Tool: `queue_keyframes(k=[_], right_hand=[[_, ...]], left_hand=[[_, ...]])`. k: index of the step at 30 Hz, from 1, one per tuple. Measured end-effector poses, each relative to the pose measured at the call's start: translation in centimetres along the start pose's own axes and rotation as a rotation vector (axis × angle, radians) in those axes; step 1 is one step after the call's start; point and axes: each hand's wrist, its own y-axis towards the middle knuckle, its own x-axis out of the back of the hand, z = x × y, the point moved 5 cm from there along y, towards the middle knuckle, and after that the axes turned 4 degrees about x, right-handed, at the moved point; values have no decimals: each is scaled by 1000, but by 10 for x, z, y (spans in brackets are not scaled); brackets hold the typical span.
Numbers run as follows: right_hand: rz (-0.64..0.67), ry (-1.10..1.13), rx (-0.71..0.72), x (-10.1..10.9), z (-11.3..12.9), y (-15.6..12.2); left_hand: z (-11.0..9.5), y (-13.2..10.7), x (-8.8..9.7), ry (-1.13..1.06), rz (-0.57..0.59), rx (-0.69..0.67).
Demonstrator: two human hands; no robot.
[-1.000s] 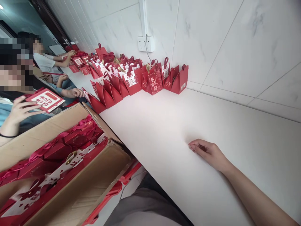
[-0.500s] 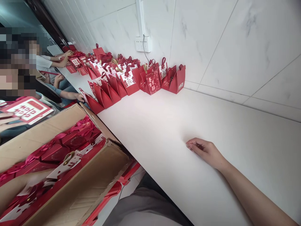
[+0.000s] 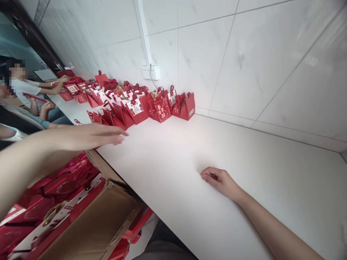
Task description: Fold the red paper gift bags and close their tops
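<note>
My left hand (image 3: pixel 92 135) reaches out from the left above the cardboard box, slightly blurred. Its fingers are stretched toward the table, with nothing visible in them. Behind its fingertips stand the nearest red gift boxes (image 3: pixel 119 115), partly covered by the hand. My right hand (image 3: pixel 217 178) rests on the white table (image 3: pixel 162 159), fingers loosely curled and nothing showing in them. Under my left arm the open cardboard box (image 3: pixel 92 216) holds red gift boxes (image 3: pixel 65 186) with dark red ribbons and white printed panels.
A crowd of red and white gift boxes with ribbon loops (image 3: pixel 162 108) lines the table by the tiled wall. A socket strip (image 3: pixel 150 72) with a cable is on the wall. Two people sit at the far left; one person's hands (image 3: pixel 63 79) are at the boxes.
My left hand has risen out of the cardboard box and swung over toward the table. My right hand stays on the table. The view has shifted; another hand's red-and-white box is no longer visible.
</note>
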Motion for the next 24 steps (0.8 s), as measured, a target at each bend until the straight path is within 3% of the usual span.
queue_keyframes(k=[1, 2, 4, 5, 6, 8, 10, 12, 14, 17, 24], right_hand=[[-4, 4, 7, 0, 1, 1], [-10, 7, 14, 0, 1, 2], [-24, 15, 26, 1, 2, 5], [-29, 24, 33, 2, 2, 7], [-30, 37, 43, 2, 2, 8], [-21, 73, 51, 3, 1, 12], [-14, 118, 48, 5, 1, 15], [-12, 174, 28, 7, 0, 18], [-14, 230, 2, 9, -2, 20], [-23, 293, -29, 13, -5, 24], [-26, 334, -71, 18, -8, 28]], left_hand=[[-33, 5, -26, 47, 401, -201], [-64, 12, -48, 71, 587, -329], [-122, 34, -99, 10, 700, -447], [-146, 50, -127, -70, 635, -428], [-166, 67, -154, -182, 495, -380], [-196, 89, -212, -269, 346, -366], [-214, 102, -260, -361, 214, -375], [-224, 112, -291, -446, 79, -362], [-232, 124, -308, -521, -38, -332], [-242, 144, -317, -596, -165, -248], [-248, 165, -310, -625, -351, -83]])
